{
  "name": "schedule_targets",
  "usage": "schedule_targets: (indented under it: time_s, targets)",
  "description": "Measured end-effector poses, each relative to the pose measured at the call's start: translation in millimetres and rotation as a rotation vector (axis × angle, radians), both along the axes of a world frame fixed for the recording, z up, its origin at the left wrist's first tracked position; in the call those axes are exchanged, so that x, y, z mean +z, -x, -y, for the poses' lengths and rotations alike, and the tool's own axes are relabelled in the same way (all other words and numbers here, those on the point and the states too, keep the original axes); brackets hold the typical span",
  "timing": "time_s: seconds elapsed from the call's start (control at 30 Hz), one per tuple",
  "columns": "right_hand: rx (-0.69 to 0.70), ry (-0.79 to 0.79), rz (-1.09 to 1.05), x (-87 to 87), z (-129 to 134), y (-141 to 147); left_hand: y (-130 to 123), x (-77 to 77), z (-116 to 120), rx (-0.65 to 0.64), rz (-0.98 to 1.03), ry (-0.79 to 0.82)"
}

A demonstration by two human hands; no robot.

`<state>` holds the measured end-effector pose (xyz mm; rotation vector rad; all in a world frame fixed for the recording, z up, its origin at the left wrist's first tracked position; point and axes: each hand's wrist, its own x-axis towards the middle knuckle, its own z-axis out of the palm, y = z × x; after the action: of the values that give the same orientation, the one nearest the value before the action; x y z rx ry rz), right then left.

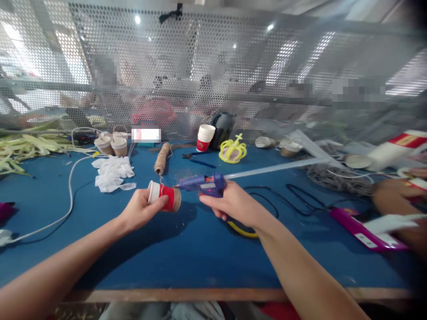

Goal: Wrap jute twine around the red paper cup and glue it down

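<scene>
A red and white paper cup [168, 198] lies on its side in my left hand [142, 208], its base end wrapped in brown twine. My right hand [227, 201] is closed round a blue glue gun [203, 184], whose nozzle touches or nearly touches the twine-wrapped part of the cup. A long clear glue stick [276, 168] sticks out of the gun's back. From the cup a strand of twine leads up to a twine roll [162, 158] on the blue table.
Beyond my hands stand stacked cups [205, 137], a yellow crown-shaped piece [232, 151] and dark pliers [200, 160]. White gloves [111, 172] lie left. A purple power strip [363, 231] and another person's arm [393, 200] are at the right. Perforated mesh [200, 66] rises behind.
</scene>
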<state>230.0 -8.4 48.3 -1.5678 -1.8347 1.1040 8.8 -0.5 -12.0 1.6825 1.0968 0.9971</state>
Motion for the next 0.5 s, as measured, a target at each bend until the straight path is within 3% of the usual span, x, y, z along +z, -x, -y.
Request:
schedule_targets:
  time_s: [0.07,0.17,0.33,0.5]
  targets:
    - [-0.024,-0.022,-0.126,-2.1,-11,-5,0,2.5,-1,0.025,0.003,0.001]
    - [-0.195,-0.077,-0.229,-8.3,-36,-15,2,4.8,-2,0.035,-0.007,-0.023]
    - [-0.324,-0.042,-0.118,-32.1,-82,-33,3,7.5,-5,-0.007,-0.07,-0.059]
    - [-0.396,-0.046,0.105,-58.5,-112,-46,-2,12.8,-2,-0.033,-0.099,-0.054]
